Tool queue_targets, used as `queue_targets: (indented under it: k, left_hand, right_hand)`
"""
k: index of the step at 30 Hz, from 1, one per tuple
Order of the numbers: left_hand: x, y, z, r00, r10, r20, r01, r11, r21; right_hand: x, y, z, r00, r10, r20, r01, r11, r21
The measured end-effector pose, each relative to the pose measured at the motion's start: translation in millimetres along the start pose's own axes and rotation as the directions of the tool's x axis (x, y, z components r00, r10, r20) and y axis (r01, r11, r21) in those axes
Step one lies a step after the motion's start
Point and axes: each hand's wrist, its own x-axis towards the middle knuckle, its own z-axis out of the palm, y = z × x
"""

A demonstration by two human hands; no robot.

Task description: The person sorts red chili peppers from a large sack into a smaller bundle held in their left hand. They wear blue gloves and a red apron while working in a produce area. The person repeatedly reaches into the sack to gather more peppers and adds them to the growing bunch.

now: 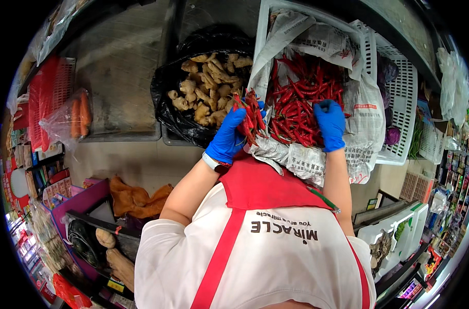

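Both my hands wear blue gloves. My left hand (225,138) is closed around a bunch of red chili peppers (251,117), held up at the near left corner of a white plastic crate (261,38). Inside the crate, a heap of loose red chili peppers (299,116) lies on printed newspaper (366,110), which folds up over the sides. At the heap's right edge is my right hand (331,126), its fingers curled inward among the peppers. Whatever those fingertips pinch is hidden from view.
Left of the crate, ginger roots (208,85) fill a black plastic bag (165,98). Farther left are a dark tray (123,77) and bagged carrots (80,117). Another white crate (408,98) stands to the right, with a red cabbage (392,135) in it.
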Motion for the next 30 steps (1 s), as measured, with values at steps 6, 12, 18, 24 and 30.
queue_targets:
  k: [6, 12, 18, 24, 30]
  left_hand:
    - [0.0, 0.4, 0.8, 1.000, 0.000, -0.030, 0.002, 0.997, 0.079]
    - [-2.6, -1.5, 8.8, 0.998, -0.055, -0.004, 0.055, 0.997, -0.048]
    - [-6.6, -2.1, -12.6, 0.991, -0.110, -0.072, 0.096, 0.980, -0.172]
    - [-2.3, 3.7, 1.8, 1.000, -0.019, -0.002, 0.019, 0.999, 0.035]
    - [-0.3, 4.8, 5.8, 0.999, -0.051, -0.010, 0.052, 0.996, 0.072]
  right_hand:
    - [-32.7, -103.6, -31.3, 0.868, -0.243, 0.434, -0.098, 0.771, 0.629]
    - [-50.6, -141.6, 22.8, 0.883, -0.350, 0.312, 0.192, 0.877, 0.440]
    - [-75.3, -141.0, 22.1, 0.834, -0.547, 0.071, 0.513, 0.817, 0.264]
    - [-61.4, -62.8, -5.7, 0.891, -0.442, 0.103, 0.388, 0.860, 0.331]
    - [-3.1, 26.8, -14.5, 0.964, -0.211, 0.161, 0.255, 0.903, -0.346]
